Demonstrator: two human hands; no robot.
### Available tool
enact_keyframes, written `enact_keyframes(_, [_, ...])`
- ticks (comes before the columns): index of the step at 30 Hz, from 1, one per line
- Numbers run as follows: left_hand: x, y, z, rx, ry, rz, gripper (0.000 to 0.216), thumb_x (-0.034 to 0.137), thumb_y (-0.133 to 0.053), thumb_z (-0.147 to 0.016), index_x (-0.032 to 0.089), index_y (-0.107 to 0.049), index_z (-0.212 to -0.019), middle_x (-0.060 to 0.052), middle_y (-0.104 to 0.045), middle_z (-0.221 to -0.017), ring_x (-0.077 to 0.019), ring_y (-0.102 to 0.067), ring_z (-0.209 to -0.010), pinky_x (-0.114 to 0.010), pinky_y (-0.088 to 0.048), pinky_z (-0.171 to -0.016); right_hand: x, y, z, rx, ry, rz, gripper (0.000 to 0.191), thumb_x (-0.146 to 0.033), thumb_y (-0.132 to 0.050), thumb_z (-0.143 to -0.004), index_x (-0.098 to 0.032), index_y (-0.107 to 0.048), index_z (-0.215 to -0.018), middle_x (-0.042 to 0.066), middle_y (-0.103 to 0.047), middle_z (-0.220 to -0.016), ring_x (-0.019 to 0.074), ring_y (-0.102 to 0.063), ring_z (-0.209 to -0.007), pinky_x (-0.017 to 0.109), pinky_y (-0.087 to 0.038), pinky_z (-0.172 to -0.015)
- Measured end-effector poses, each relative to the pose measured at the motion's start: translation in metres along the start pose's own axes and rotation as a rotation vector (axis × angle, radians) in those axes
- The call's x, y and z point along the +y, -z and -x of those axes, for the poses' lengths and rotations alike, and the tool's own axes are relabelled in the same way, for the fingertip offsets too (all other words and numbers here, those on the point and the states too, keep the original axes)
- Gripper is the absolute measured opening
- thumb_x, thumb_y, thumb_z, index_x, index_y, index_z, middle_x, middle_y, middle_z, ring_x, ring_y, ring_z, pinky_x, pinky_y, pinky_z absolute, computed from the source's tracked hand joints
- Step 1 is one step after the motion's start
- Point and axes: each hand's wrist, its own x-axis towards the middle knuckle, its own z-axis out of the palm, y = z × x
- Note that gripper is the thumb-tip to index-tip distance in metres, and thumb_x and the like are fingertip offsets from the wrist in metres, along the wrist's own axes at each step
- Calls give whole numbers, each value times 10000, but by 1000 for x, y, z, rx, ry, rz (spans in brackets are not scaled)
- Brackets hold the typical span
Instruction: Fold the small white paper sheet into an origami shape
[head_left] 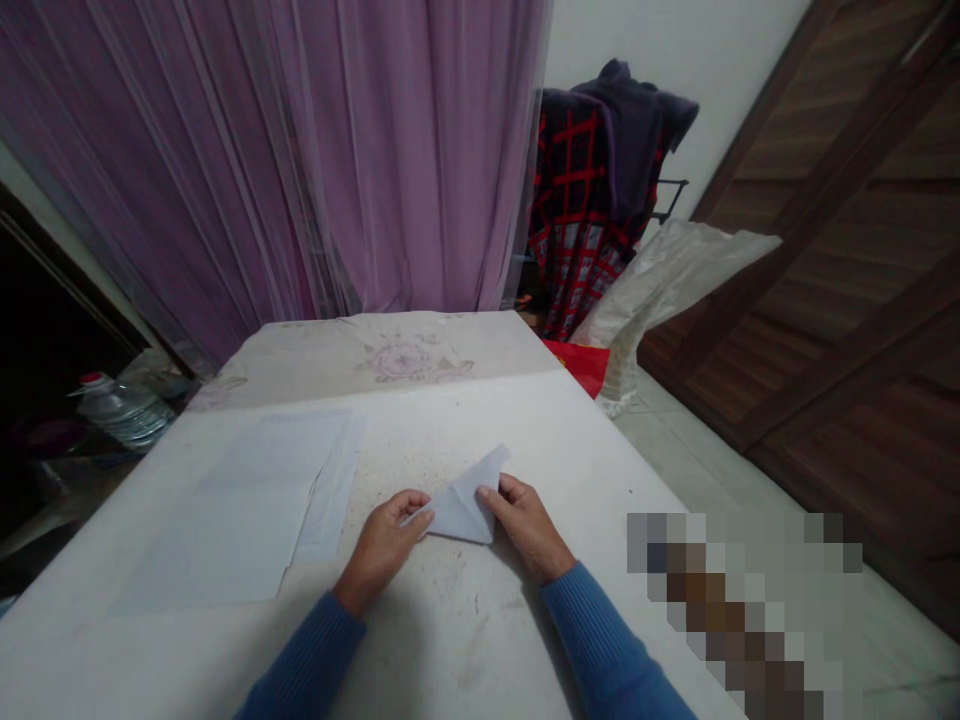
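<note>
A folded sheet of paper [459, 510], pale and roughly triangular, is held between my two hands just over the table. My left hand [386, 540] pinches its left corner between thumb and fingers. On the other side my right hand [529, 520] grips the right edge, its thumb lying on the near face and the fingers behind. One pointed corner rises up and to the right, above my right hand. Some creases show on the paper's face. The fingertips behind the paper are partly hidden.
White sheets of paper [232, 510] lie overlapping on the left of the table [525, 420]. A flowered cloth strip [405, 360] covers its far end. Beyond are a purple curtain [420, 150], a clear plastic bottle [124, 410], draped clothes [592, 170] and a plastic bag [667, 280].
</note>
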Motion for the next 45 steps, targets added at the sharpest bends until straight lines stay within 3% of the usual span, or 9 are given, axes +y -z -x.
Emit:
enact_keyframes(4, [-4,1,0,70,-68,-61,287,443,-657,-688,179,-639,-798,-18,-669,-766,-176,-614,-749,-264,-466,-675,-8,3,1,73,47,32,424,-578,-733,-667,-175,-658,-774,23,-652,-735,153,-560,-680,257,-422,-636])
enact_keyframes(9, [-4,5,0,40,-47,-92,297,445,-639,-699,173,-643,-818,-25,-667,-784,-166,-605,-723,-257,-463,-641,-13,9,0,138,44,61,409,-568,-741,-648,-175,-656,-722,9,-604,-669,134,-502,-623,242,-388,-575])
enact_keyframes(14, [-1,9,0,20,34,-9,464,499,-680,-679,174,-628,-1005,-34,-677,-845,-173,-639,-747,-275,-498,-647,-9,13,-1,172,40,105,418,-583,-730,-647,-170,-660,-649,-4,-558,-578,126,-453,-568,254,-363,-552])
enact_keyframes(18, [4,11,1,-38,39,25,525,534,-735,-639,159,-649,-997,-83,-706,-921,-221,-669,-860,-318,-525,-734,-4,15,-1,222,30,91,408,-566,-752,-632,-168,-660,-624,-18,-523,-548,114,-418,-550,251,-344,-535])
enact_keyframes(25, [6,14,9,-29,188,196,665,581,-718,-663,165,-573,-1162,-106,-702,-1021,-205,-690,-870,-318,-542,-747,4,19,-4,228,21,-84,392,-538,-783,-621,-170,-711,-736,12,-623,-680,119,-492,-612,231,-388,-532])
enact_keyframes(30, [2,12,12,-29,181,168,580,560,-735,-639,157,-624,-1041,-103,-718,-984,-194,-684,-846,-288,-529,-700,7,18,-4,234,-24,-253,396,-506,-825,-592,-169,-705,-762,18,-665,-718,116,-553,-630,235,-463,-570])
enact_keyframes(36, [-1,8,9,133,178,168,488,579,-727,-602,165,-586,-818,-88,-737,-885,-157,-662,-702,-239,-495,-570,13,21,-3,237,-46,-306,397,-472,-850,-586,-185,-720,-827,33,-720,-846,145,-634,-764,253,-535,-672])
enact_keyframes(42, [-3,5,9,259,99,145,536,636,-685,-587,167,-609,-836,-95,-743,-844,-191,-671,-680,-263,-504,-532,15,25,-3,188,1,-294,364,-463,-819,-656,-181,-733,-872,37,-720,-823,145,-646,-753,257,-562,-671])
enact_keyframes(45, [-5,7,11,254,38,89,497,627,-641,-652,167,-636,-839,-88,-737,-853,-188,-672,-690,-266,-517,-548,13,27,-2,254,32,-316,391,-491,-818,-648,-208,-737,-905,32,-720,-817,148,-657,-753,251,-567,-632])
